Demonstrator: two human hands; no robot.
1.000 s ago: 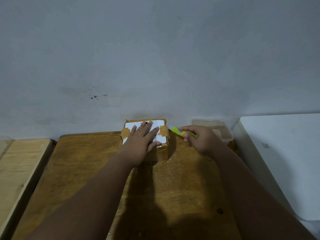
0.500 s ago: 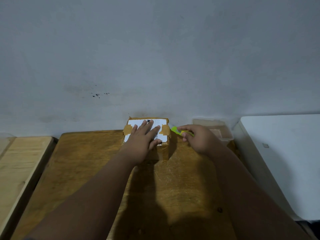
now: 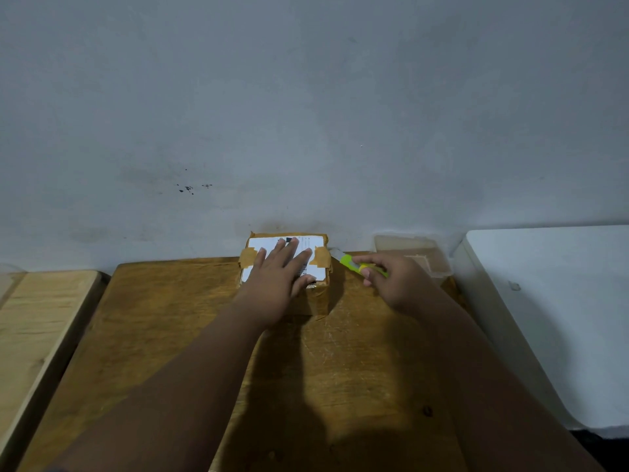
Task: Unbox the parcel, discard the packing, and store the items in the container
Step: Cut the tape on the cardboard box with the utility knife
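Observation:
A small cardboard parcel with a white label and brown tape sits at the far edge of the wooden table, against the wall. My left hand lies flat on its top, fingers spread. My right hand holds a lime-green box cutter, its tip close to the parcel's right top edge. A clear plastic container stands behind my right hand, partly hidden by it.
A grey wall rises right behind the table. A white surface stands to the right, across a narrow gap. A lighter wooden board lies to the left.
My left hand stays pressed on the parcel. The cutter in my right hand has shifted slightly toward the parcel's right top edge.

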